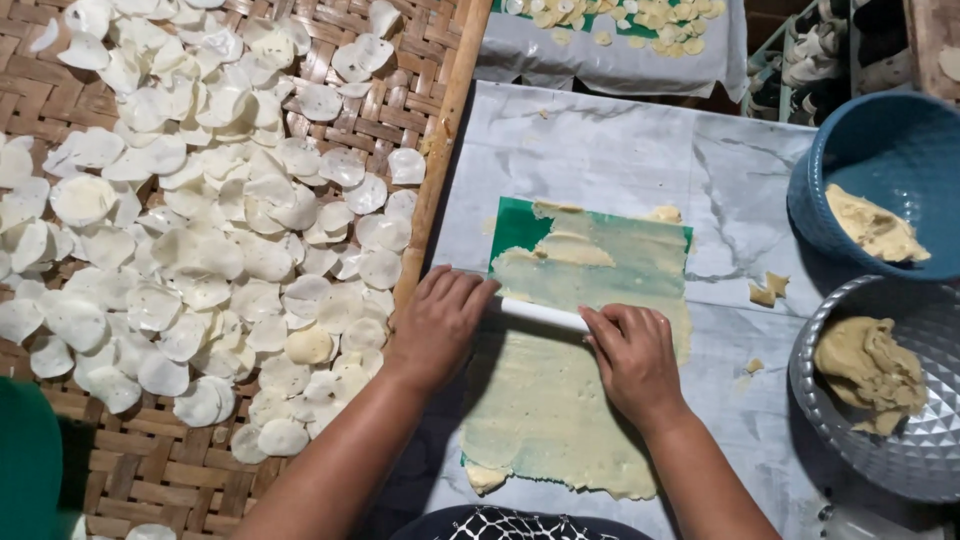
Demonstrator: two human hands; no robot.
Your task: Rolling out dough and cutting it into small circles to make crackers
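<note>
Seen from above, a person's two bare hands press down on a thin white cylindrical rolling pin point(541, 315) that lies crosswise over a sheet of pale yellow dough point(570, 390). The left hand point(438, 325) rests palm-down on the pin's left end, fingers laid flat and close together. The right hand point(632, 360) covers the pin's right end the same way, fingers extended over it and not curled around. Only the middle stretch of the pin shows between the two hands.

The dough is spread thin over a green plastic sheet point(516, 226), whose bare corner shows at the upper left. The sheet lies on a table point(610, 150) covered in grey-white marbled plastic, with a few dough crumbs point(767, 290) scattered to the right.

To the left, just beside the table, a woven bamboo tray point(150, 470) holds many thin round white dough discs point(200, 220), overlapping in a wide layer. At the right edge stand a blue plastic bowl point(880, 150) and, below it, a silver faceted metal bowl point(920, 450), each holding a lump of the same yellowish dough. At the top, beyond the table, another sheet carries small yellowish pieces point(640, 15).
</note>
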